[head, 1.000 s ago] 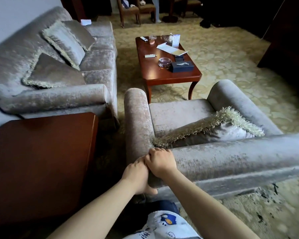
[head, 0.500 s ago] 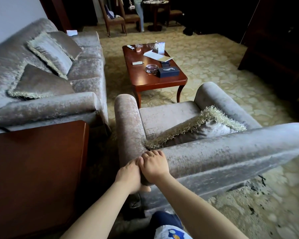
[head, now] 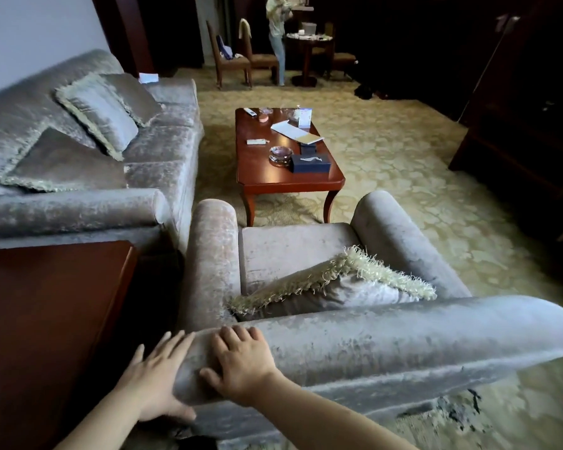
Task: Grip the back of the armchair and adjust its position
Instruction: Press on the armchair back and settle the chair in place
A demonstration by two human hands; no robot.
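Observation:
The grey velvet armchair (head: 293, 245) faces away from me, and its rolled back (head: 403, 345) runs across the lower frame. A fringed cushion (head: 348, 287) leans on the seat. My left hand (head: 153, 381) lies against the left end of the back, fingers straight and spread, thumb under the roll. My right hand (head: 241, 362) rests flat on top of the back right beside it, fingers apart. Neither hand is closed around the fabric.
A dark wooden side table (head: 46, 319) stands close to the armchair's left side. A grey sofa (head: 78, 206) lies beyond it. A red-brown coffee table (head: 257, 177) with small items sits in front of the armchair. Dark cabinet (head: 527, 125) at right; a person (head: 278, 34) stands far back.
Both hands were clenched together on the back's left corner; now their fingers are spread and the hands lie apart. The view has tilted up, showing more of the room.

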